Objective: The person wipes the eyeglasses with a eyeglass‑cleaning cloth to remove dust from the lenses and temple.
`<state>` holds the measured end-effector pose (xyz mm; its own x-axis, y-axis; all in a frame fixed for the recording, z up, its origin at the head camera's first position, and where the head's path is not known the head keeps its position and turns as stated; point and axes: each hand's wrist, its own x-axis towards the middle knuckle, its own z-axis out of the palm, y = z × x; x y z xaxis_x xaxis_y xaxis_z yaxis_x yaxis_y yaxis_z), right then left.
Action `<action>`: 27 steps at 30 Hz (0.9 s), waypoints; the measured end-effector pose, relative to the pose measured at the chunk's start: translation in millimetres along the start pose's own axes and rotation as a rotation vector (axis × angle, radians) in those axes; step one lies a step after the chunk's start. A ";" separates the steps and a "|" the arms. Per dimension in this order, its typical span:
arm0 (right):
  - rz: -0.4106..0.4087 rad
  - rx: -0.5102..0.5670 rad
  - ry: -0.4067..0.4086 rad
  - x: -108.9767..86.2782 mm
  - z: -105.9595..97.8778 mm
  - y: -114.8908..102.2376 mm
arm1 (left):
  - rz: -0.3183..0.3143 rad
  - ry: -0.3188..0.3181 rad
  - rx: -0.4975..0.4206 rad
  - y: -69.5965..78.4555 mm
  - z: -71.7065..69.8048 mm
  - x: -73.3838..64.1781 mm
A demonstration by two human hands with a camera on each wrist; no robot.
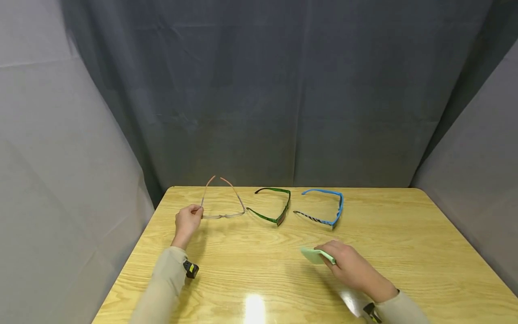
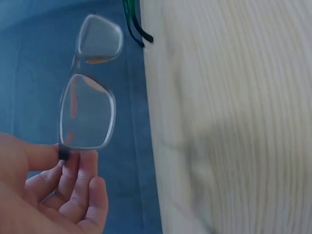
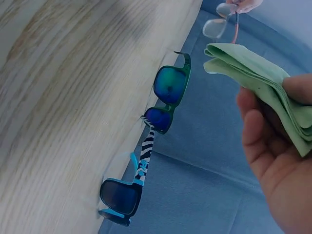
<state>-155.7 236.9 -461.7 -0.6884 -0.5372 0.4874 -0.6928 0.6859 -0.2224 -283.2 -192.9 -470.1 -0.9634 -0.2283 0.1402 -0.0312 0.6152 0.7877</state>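
My left hand (image 1: 189,221) pinches a pair of clear-framed eyeglasses (image 1: 223,216) at the left end of the front, by the hinge. Their orange-tipped temples stand unfolded and point to the back. In the left wrist view the thumb and fingers meet at the hinge corner of the eyeglasses (image 2: 113,122), and both lenses face the camera. A folded light green cloth (image 1: 313,255) is gripped between thumb and fingers of my right hand (image 1: 350,266), over the front right part of the table. The right wrist view shows several layers in the cloth (image 3: 248,68).
Green-framed sunglasses (image 1: 288,204) lie unfolded in the middle of the wooden table (image 1: 243,261). To their right are blue sunglasses (image 1: 341,209) with a zebra-striped temple. A dark curtain (image 1: 243,112) hangs behind the table, with grey cloth walls (image 1: 60,180) at the sides.
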 end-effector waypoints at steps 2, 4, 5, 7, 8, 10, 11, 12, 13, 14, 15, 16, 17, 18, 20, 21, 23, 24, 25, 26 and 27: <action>-0.005 -0.001 -0.001 -0.4 0.5 1.1 | -0.014 -0.014 0.028 -4.8 -3.3 5.4; 0.009 0.014 -0.011 -0.4 0.3 1.3 | -0.033 -0.032 0.050 -9.2 -6.6 10.0; 0.022 0.025 -0.017 -0.2 0.1 1.3 | -0.045 -0.043 0.059 -11.3 -8.0 12.2; 0.055 0.048 -0.036 0.4 -0.8 1.1 | -0.066 -0.066 0.068 -15.3 -10.6 16.5; 0.074 0.060 -0.043 0.6 -1.3 1.0 | -0.078 -0.080 0.066 -16.4 -11.4 18.4; 0.105 0.076 -0.059 0.8 -2.4 1.0 | -0.103 -0.107 0.066 -18.3 -11.8 21.6; 0.111 0.077 -0.063 0.8 -2.7 1.1 | -0.109 -0.117 0.068 -19.6 -11.6 23.2; 0.114 0.079 -0.065 0.6 -2.6 1.4 | -0.113 -0.123 0.068 -21.2 -11.2 24.2; 0.117 0.083 -0.069 0.2 -2.2 1.8 | -0.118 -0.129 0.067 -22.6 -10.6 25.0; 0.117 0.087 -0.069 -0.1 -2.0 2.1 | -0.124 -0.132 0.065 -24.2 -10.2 25.7; 0.118 0.090 -0.071 -0.4 -1.6 2.3 | -0.126 -0.132 0.065 -26.3 -9.6 26.7; 0.118 0.095 -0.071 -0.7 -1.3 2.4 | -0.126 -0.132 0.068 -28.4 -9.4 27.7; 0.115 0.098 -0.066 -0.8 -1.1 2.3 | -0.127 -0.135 0.065 -30.2 -9.2 28.6; 0.115 0.104 -0.065 -0.7 -1.0 2.1 | -0.130 -0.134 0.063 -31.7 -9.2 29.8; 0.115 0.119 -0.063 0.0 -1.6 0.8 | -0.145 -0.134 0.057 -34.4 -9.8 31.4; 0.115 0.126 -0.063 0.5 -1.9 0.1 | -0.148 -0.135 0.056 -35.7 -10.1 32.3; 0.111 0.144 -0.063 1.9 -2.6 -1.2 | -0.152 -0.137 0.052 -37.2 -10.8 33.3; 0.108 0.156 -0.066 2.5 -2.7 -1.6 | -0.156 -0.137 0.050 -37.7 -11.2 33.9; 0.106 0.165 -0.072 3.0 -2.8 -2.0 | -0.161 -0.141 0.047 -37.9 -11.6 34.0; 0.102 0.173 -0.078 3.5 -2.7 -2.3 | -0.161 -0.142 0.049 -38.4 -12.0 34.4; 0.097 0.181 -0.085 3.9 -2.6 -2.5 | -0.161 -0.145 0.053 -39.2 -12.3 34.9</action>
<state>-156.0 234.4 -457.1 -0.7638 -0.5182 0.3849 -0.6447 0.6411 -0.4164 -312.3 -234.3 -488.7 -0.9728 -0.2188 -0.0757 -0.1984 0.6190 0.7599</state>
